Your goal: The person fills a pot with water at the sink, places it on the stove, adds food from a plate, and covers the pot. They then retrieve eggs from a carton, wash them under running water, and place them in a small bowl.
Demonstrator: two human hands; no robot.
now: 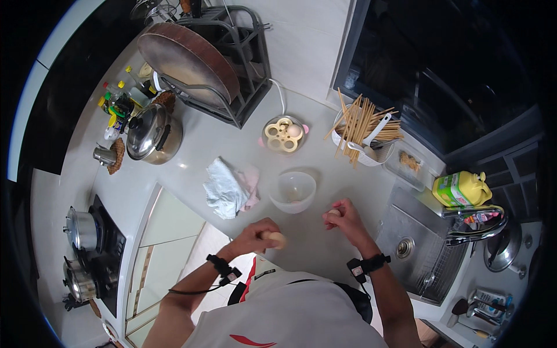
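My left hand [257,237] is curled around an egg [275,239], which looks slightly blurred. In my right hand [346,216], between thumb and fingers, is a small pale thing [334,212]; I cannot tell whether it is a piece of eggshell. Ahead of both hands stands a translucent plastic bowl [304,182] with some small pieces low inside it, too faint to make out. Farther back, an egg cooker [285,151] has a cream tray with round holes, and one egg [294,131] sits in it.
Left of the bowl lie a light blue cloth [224,187] and a pink cloth [249,185]. Chopsticks [361,122] fill a white basket [377,158] at the back right. A steel sink [394,222] is on the right; a lidded pot [167,141] and a rack [243,106] with a round chopping board [191,61] stand left.
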